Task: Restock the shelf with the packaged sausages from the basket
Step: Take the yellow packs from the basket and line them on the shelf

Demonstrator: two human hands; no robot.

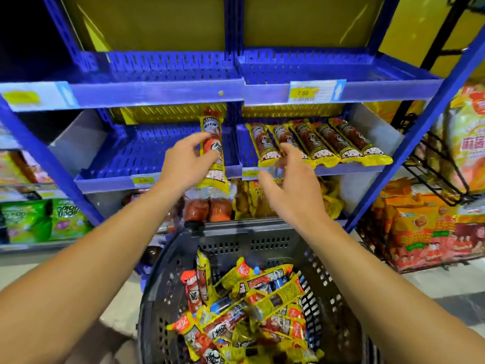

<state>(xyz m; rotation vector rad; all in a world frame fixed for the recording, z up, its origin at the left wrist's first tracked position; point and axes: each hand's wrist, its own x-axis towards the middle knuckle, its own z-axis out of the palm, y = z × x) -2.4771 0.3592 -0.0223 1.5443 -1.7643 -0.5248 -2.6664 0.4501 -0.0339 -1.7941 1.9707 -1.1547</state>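
With my left hand [189, 164] gripping one upright sausage pack [213, 151] before the shelf [157, 177] and my right hand [290, 177] released near the stocked row [319, 141], I should lay it flat, parallel, label outward.

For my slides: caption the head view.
Left hand lifts a sausage pack toward the blue shelf; basket below.
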